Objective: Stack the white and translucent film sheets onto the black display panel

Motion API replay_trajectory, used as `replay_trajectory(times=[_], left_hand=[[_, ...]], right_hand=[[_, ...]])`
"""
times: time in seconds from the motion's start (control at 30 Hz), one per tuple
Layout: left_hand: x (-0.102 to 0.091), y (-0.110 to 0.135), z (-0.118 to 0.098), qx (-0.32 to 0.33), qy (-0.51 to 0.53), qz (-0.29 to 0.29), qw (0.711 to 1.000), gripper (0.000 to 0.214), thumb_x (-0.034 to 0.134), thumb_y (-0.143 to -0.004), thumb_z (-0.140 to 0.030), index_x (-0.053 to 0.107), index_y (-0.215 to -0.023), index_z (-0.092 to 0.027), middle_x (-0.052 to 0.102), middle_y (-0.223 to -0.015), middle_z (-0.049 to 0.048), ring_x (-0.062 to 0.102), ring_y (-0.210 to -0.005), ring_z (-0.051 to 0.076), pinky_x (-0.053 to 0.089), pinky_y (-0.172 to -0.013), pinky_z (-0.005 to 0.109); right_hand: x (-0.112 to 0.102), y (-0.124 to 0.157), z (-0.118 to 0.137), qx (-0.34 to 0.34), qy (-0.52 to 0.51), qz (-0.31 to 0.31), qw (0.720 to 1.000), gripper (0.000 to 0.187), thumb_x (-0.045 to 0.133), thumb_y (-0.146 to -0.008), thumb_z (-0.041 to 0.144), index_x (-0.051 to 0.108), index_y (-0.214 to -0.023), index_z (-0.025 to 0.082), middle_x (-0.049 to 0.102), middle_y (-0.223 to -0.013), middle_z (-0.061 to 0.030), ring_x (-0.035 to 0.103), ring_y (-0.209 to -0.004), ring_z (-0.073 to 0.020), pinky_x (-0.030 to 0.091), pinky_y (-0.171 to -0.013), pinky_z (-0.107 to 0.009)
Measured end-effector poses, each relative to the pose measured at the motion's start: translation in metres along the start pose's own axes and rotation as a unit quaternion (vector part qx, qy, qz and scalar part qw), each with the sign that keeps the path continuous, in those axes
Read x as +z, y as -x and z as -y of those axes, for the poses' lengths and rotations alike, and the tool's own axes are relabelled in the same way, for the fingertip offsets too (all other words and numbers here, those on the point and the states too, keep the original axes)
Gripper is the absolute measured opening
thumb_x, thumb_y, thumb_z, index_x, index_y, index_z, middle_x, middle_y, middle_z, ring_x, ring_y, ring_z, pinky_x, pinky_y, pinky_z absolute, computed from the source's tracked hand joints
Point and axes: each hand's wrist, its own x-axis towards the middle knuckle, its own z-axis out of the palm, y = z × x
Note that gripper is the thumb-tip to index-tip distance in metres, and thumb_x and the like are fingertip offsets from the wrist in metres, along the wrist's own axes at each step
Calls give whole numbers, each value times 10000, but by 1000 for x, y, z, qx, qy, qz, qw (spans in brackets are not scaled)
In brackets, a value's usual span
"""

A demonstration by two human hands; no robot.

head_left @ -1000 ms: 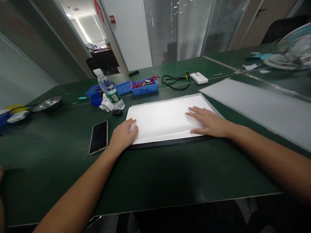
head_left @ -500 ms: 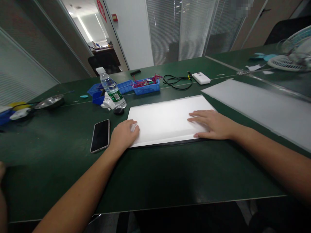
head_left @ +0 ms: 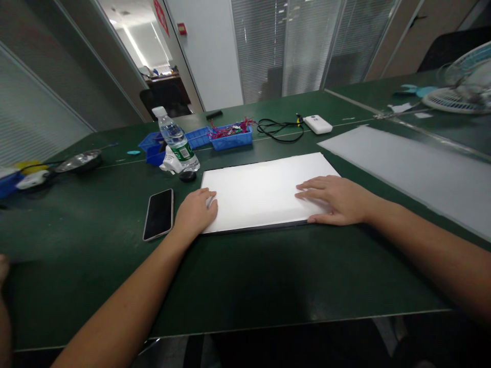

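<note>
A white rectangular sheet (head_left: 261,189) lies flat on a thin dark panel whose edge shows along the sheet's near side, on the green table (head_left: 238,276). My left hand (head_left: 195,213) rests at the sheet's near left corner, fingers curled onto the white surface. My right hand (head_left: 337,199) lies flat on the sheet's near right part, fingers stretched out toward the left. Neither hand grips anything.
A black phone (head_left: 158,213) lies just left of my left hand. Behind stand a water bottle (head_left: 177,140), blue bins (head_left: 230,137) with red-pink bits, a black cable (head_left: 280,129) and a white box (head_left: 317,124). A frosted sheet (head_left: 406,171) lies at the right, a fan (head_left: 460,82) beyond it.
The white sheet has slid toward me over the dark panel, so less of the dark near edge shows. My right hand has drawn slightly nearer with it.
</note>
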Motion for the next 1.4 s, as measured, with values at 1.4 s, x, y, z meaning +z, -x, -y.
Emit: replay_trajectory(times=[1.4], left_hand=[[12,-1,4,-7,-14,-5,1000,597,522,-1045,-495,748,-1439,-108,664,-1580,216,604,-1499,392,451,-1298,536]], right_hand=[[11,5,-18,9,-48,3,999,733,692,-997,699,655,-1607,294,603,-1661,-137,584,-1503,-401,437,-1236,-674]])
